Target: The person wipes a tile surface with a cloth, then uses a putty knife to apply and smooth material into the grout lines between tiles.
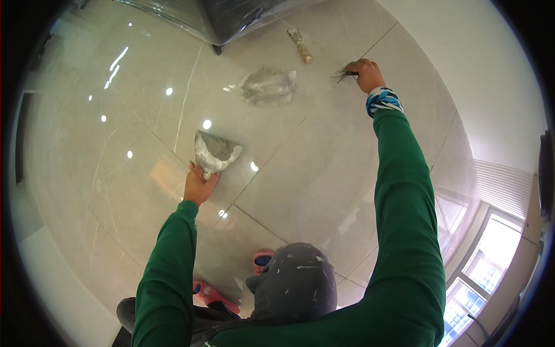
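Note:
My left hand [200, 186] is closed on the narrow end of a grey scoop-like pan [226, 157], caked with whitish residue along its rim and held low over the tiled floor. Farther off to the right, my right hand [366, 75] grips a thin flat-bladed tool [347, 73], its tip at or just above a floor joint; its exact kind is too small to make out. A scraper with a wooden handle [305, 55] lies on the tiles to the left of that hand. Between the hands, farther out, sits a greyish, crumpled-looking patch [269, 87] on the floor.
Glossy beige tiles [312, 173] with dark joints stretch around me. A dark piece of furniture under clear plastic [231, 17] stands at the far side. A white wall [491, 75] runs along the right, with a window [485, 260] at lower right. Pink clogs [217, 296] are on my feet.

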{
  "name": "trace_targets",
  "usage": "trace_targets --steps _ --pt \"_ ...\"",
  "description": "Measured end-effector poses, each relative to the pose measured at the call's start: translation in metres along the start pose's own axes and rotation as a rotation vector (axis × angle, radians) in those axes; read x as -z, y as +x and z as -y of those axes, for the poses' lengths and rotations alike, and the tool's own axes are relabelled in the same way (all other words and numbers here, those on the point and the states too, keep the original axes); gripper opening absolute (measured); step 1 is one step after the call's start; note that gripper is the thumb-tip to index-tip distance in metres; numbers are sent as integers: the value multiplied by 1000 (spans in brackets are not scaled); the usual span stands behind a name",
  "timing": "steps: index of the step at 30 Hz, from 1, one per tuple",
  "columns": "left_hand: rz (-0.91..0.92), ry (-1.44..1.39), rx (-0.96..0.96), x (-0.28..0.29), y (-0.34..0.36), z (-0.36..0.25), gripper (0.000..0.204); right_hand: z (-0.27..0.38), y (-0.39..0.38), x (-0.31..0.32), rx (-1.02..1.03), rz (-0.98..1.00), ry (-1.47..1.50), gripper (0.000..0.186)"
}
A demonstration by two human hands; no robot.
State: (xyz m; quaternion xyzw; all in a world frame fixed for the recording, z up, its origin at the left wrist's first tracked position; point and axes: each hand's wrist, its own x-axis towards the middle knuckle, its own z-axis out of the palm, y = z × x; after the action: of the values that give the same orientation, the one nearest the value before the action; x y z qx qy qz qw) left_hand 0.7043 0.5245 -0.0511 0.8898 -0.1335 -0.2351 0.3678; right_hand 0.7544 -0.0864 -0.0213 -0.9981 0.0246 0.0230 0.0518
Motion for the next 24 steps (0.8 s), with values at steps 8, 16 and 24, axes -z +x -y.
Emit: trace_targets --steps 8,16,24 --pt "-35 12 -51 0 0 2 43 5 -15 -1 -49 19 -118 50" --pt "-21 18 -49 2 1 1 42 15 -23 -12 -9 -61 25 51" --pt "30 14 -41 4 3 9 51 33 -38 -16 -5 -10 38 51"
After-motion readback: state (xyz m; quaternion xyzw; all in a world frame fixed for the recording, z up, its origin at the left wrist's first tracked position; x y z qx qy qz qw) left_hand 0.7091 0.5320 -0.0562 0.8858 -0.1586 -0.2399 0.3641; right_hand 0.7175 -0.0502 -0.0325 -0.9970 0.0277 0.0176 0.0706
